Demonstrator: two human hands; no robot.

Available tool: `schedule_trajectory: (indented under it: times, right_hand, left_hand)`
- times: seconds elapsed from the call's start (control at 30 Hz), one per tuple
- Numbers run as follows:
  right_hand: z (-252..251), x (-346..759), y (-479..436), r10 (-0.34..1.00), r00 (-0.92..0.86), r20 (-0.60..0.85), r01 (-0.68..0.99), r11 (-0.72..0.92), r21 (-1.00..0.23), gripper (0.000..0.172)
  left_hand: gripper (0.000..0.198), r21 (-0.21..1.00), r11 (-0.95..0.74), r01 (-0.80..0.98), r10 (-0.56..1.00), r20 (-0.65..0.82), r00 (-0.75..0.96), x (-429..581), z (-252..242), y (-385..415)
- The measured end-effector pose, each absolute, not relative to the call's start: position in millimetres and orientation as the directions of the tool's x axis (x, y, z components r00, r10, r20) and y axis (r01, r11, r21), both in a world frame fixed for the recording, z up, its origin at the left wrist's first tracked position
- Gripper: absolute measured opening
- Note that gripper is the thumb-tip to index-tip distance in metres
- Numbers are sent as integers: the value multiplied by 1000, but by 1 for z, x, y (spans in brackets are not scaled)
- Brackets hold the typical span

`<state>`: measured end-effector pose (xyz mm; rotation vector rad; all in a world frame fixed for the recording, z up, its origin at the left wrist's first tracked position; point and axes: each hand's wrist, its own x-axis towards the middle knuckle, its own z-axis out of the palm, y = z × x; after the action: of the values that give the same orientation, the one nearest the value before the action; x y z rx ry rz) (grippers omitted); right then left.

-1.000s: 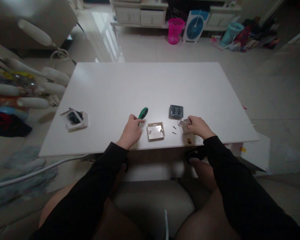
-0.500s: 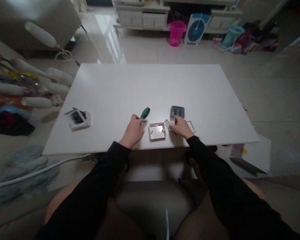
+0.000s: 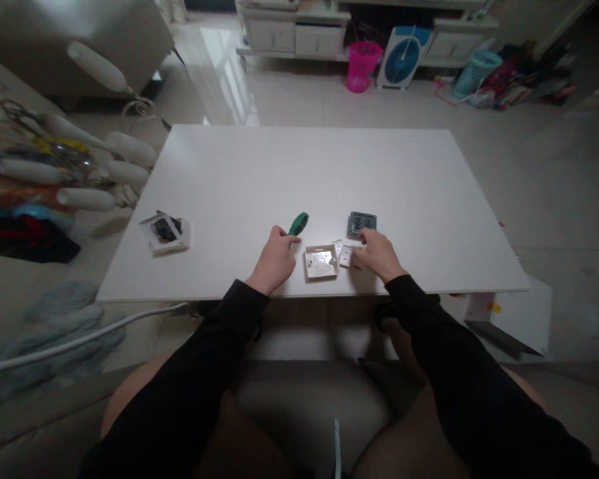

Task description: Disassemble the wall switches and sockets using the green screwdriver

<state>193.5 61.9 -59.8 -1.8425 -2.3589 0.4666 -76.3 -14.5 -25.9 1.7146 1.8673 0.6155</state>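
Observation:
My left hand [image 3: 274, 258] is closed around a screwdriver with a green handle [image 3: 298, 223], the handle pointing up and away. Its shaft is hidden by my fingers. To the right of that hand, a white open-topped wall-socket box [image 3: 322, 262] lies on the table. My right hand [image 3: 379, 253] hovers low beside two small white plastic pieces [image 3: 346, 256], thumb and index finger apart. What lies under its palm is hidden. Just beyond it rests a dark grey double-socket plate [image 3: 362, 225].
The white table [image 3: 279, 173] spans the middle. On its left stands a white box with dark contents [image 3: 166, 233]. White lamp arms [image 3: 130, 148] reach near the table's left edge. Across the floor are a pink basket [image 3: 363, 66] and a blue-and-white fan [image 3: 404, 58].
My right hand has let go of a small white piece and shifted right, covering where a thin white frame lay. The left hand keeps the screwdriver. The view has turned slightly left.

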Motion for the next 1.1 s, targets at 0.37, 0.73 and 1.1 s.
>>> schedule_trajectory:
  times: [0.37,0.73,1.1]
  right_hand:
    - [-69,272,59,953,-96,-286,991,65,-116,72]
    - [-68,231,52,917,-395,-59,888,364,-281,38]
    - [-81,219,51,899,-419,-123,896,388,-215,54]
  left_hand:
    - [29,676,57,734,998,-29,-51,-71,-26,-18]
    - [27,688,57,724,998,-39,-40,-65,-28,-20]
    - [25,697,39,716,999,-8,-47,-64,-26,-21]
